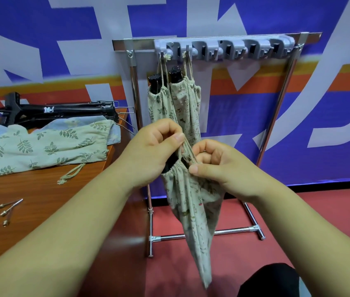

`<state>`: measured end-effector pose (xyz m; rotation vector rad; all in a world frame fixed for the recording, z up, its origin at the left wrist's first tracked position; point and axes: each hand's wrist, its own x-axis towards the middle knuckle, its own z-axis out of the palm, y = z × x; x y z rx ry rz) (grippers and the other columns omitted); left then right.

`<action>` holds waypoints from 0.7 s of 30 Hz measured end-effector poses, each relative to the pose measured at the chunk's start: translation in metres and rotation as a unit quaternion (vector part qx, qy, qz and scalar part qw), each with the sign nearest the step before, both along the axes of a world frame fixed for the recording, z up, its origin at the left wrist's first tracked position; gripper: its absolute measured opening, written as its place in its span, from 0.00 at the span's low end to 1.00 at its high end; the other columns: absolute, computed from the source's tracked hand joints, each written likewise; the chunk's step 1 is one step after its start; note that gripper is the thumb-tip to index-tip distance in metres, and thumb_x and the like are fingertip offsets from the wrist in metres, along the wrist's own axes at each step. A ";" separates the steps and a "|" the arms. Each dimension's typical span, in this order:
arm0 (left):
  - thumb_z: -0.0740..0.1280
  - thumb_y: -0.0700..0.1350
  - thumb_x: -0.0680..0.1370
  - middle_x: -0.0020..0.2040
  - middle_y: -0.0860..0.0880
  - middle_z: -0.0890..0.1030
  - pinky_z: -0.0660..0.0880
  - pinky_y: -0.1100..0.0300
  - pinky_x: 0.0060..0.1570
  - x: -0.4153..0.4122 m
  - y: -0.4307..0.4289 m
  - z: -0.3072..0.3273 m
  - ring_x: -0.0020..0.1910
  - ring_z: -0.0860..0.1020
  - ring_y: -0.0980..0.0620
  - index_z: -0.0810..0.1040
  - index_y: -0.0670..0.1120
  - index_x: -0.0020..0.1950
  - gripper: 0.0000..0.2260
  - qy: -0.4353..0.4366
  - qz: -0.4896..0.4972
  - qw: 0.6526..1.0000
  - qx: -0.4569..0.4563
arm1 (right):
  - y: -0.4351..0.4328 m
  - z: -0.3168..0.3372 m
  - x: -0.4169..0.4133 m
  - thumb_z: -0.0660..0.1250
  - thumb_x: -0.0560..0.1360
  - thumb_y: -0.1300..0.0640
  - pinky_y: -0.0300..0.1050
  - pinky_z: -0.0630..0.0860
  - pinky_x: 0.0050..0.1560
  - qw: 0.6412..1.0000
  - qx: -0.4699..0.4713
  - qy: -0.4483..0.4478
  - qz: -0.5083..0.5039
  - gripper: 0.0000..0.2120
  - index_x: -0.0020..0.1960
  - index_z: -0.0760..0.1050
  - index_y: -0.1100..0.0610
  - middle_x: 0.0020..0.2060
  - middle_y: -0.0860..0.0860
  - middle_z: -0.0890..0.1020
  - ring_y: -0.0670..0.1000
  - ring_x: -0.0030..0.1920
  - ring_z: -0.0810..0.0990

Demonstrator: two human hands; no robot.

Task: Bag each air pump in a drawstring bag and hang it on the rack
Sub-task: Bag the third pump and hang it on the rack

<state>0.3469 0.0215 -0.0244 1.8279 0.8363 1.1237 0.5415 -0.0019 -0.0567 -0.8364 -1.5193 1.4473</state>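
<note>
**Bagging a pump in front of the rack.** A blue-and-white banner [298, 125] backed a steel rack [285, 86], whose grey hook strip [223, 48] ran along its top bar. A wooden table [41, 200] stood to the left. A flat bag [41, 146] with a leaf print lay on the table, partly over a blue cloth [114, 133], and black pumps [62, 111] lay behind them.

In front of the rack hung the held bag [193, 202], tilted, its mouth gathered round a black pump [169, 162]. Two filled bags hung side by side from the strip's leftmost hooks: a leaf bag [159, 103] and an animal bag [188, 103]. Black caps [175, 72] showed above their gathered mouths.

The left hand [154, 146], fingers curled, pinched the cords [188, 151] above the held bag's mouth. The right hand [219, 166] pinched the same cords between thumb and forefinger just at the mouth. Loose needles [9, 207] lay near the table's front edge.
</note>
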 end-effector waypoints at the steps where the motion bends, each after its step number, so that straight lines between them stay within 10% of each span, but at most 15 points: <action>1: 0.65 0.47 0.78 0.38 0.42 0.76 0.68 0.60 0.35 -0.001 0.001 0.000 0.33 0.71 0.52 0.77 0.53 0.40 0.07 0.002 0.002 1.000 0.006 | 0.000 0.001 0.000 0.73 0.72 0.62 0.48 0.70 0.42 1.000 0.005 -0.002 0.000 0.12 0.52 0.74 0.58 0.40 0.60 0.74 0.57 0.41 0.70; 12: 0.62 0.45 0.80 0.36 0.54 0.79 0.71 0.65 0.42 -0.001 0.003 -0.002 0.38 0.74 0.56 0.75 0.46 0.42 0.08 0.018 -0.031 0.999 -0.001 | -0.005 -0.001 -0.006 0.73 0.75 0.65 0.41 0.74 0.39 0.987 0.043 0.016 -0.156 0.06 0.42 0.81 0.57 0.35 0.53 0.83 0.48 0.35 0.77; 21: 0.62 0.45 0.80 0.36 0.55 0.79 0.70 0.64 0.43 -0.002 0.004 -0.003 0.37 0.74 0.57 0.74 0.46 0.43 0.07 0.033 -0.067 0.997 -0.007 | -0.007 0.010 0.006 0.67 0.69 0.64 0.39 0.75 0.38 0.992 -0.037 0.114 -0.034 0.08 0.40 0.83 0.54 0.32 0.52 0.80 0.48 0.33 0.77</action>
